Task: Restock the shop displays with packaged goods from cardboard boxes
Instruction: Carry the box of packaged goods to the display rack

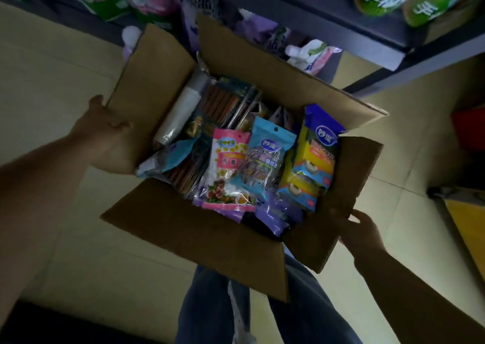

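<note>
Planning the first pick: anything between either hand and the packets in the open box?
Nothing visible does. All four flaps of the brown cardboard box are folded outward, so the colourful plastic packets lie exposed on top. The left hand and right hand both grip side flaps, so neither is free.

Both bare forearms are reaching forward and down, spread wide apart. The left hand (110,131) is gripping at the left, thumb lying on top, fingers hidden underneath. The right hand (360,232) is gripping at the lower right, fingers curling over an edge. Legs in blue jeans (210,304) are standing below.
</note>
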The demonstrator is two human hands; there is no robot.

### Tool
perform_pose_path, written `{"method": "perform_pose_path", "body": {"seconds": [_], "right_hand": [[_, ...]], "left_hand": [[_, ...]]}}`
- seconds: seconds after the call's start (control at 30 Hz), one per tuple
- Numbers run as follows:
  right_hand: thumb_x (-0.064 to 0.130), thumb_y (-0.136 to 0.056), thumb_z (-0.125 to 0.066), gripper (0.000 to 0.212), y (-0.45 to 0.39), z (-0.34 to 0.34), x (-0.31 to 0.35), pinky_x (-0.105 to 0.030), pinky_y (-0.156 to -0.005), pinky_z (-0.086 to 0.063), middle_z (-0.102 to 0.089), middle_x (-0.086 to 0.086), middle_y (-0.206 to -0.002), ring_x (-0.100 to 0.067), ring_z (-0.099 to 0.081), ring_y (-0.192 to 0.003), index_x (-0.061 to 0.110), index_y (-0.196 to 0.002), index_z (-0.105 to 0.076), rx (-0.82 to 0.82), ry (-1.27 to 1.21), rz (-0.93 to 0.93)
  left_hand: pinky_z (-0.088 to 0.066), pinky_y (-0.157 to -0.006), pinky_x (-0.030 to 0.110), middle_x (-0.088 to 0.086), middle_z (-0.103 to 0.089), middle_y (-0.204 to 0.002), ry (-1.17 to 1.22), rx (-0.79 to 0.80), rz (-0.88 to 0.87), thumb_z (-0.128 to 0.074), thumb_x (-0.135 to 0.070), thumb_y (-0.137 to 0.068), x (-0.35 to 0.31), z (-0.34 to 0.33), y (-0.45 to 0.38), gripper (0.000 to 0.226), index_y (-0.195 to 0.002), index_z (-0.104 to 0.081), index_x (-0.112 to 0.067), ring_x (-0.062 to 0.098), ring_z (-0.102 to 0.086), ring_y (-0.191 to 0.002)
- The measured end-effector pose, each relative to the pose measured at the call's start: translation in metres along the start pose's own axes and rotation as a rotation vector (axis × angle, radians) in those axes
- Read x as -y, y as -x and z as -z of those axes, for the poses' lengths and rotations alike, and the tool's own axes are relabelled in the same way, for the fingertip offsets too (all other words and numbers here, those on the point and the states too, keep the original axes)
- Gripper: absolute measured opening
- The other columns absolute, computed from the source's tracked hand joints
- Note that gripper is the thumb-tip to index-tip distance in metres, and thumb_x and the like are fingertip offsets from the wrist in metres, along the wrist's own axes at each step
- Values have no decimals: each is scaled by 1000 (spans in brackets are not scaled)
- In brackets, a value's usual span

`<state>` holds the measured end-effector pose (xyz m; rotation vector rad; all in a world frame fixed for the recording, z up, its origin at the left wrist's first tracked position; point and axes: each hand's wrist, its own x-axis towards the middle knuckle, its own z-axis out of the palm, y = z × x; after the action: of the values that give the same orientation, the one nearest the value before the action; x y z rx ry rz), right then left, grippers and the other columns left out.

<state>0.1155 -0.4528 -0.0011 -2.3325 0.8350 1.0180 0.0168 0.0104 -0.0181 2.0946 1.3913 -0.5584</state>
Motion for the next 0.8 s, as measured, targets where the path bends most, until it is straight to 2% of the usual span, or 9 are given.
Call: {"method": "perform_pose_path", "body": {"seconds": [0.07,0.13,0.2,0.27,0.33,0.47,0.6,0.7,0.8], "right_hand": [[39,-88,-63,45,-6,-10,-1,-44,-83,-54,-66,-12,-103,-33,-63,-93,6,-119,-60,1,103,53],[35,-92,-57,36,-11,-14,3,-39,-79,-51,-65,-14,-91,-36,-62,-90,3,-106,-65,-28,197,93],[34,-93,-55,36,-15,-15,10,-35,-72,-46,-62,-14,-79,-35,-59,-84,0,-97,-66,-37,274,83],[35,-94,-55,39,-20,-17,14,-32,-67,-40,-60,-15,-77,-34,-56,-80,-3,-95,-65,-21,337,73],[32,-94,-55,39,-21,-18,19,-31,-66,-37,-63,-23,-88,-39,-59,-87,-6,-97,-64,-17,402,95],[26,-94,-55,37,-20,-16,20,-31,-65,-36,-66,-27,-95,-42,-61,-94,-9,-96,-64,-30,472,187],[29,-95,-53,35,-15,-4,19,-28,-55,-34,-60,-15,-76,-36,-59,-78,-3,-85,-63,-30,529,262],[31,-95,-52,37,2,16,19,-25,-45,-29,-51,-3,-60,-19,-49,-56,9,-66,-53,-16,567,325],[34,-95,-51,39,35,39,30,-25,-46,-32,-51,1,-58,-18,-51,-56,19,-59,-45,20,679,356]], "left_hand": [[-42,-88,42,24,-53,-129,-69,13,-12,-59,-38,-86,-5,-2,-11,67,-139,-36,-5,44,-53,-113],[-41,-75,38,27,-60,-110,-191,-20,-82,-50,-42,-84,-7,-5,-15,55,-116,-55,1,45,-57,-98],[-42,-75,40,31,-62,-106,-250,-57,-132,-52,-39,-93,-9,-8,-17,47,-107,-61,6,45,-58,-95],[-44,-80,43,33,-61,-105,-296,-90,-156,-51,-35,-95,-12,-11,-12,46,-104,-62,8,46,-58,-97],[-44,-83,45,35,-60,-105,-361,-116,-238,-52,-30,-95,-17,-16,-3,42,-101,-60,10,48,-56,-100],[-42,-76,43,33,-60,-100,-427,-153,-337,-50,-24,-97,-30,-32,24,34,-95,-58,9,47,-56,-98],[-33,-63,35,27,-61,-87,-401,-211,-327,-46,-23,-98,-20,-39,51,33,-86,-57,5,41,-57,-82],[-29,-60,33,14,-50,-68,-326,-221,-279,-48,-23,-97,3,-34,83,30,-75,-52,-3,30,-47,-66],[-29,-57,31,3,-39,-60,-238,-212,-174,-51,-24,-95,31,-22,127,31,-68,-45,-9,23,-41,-60]]}}
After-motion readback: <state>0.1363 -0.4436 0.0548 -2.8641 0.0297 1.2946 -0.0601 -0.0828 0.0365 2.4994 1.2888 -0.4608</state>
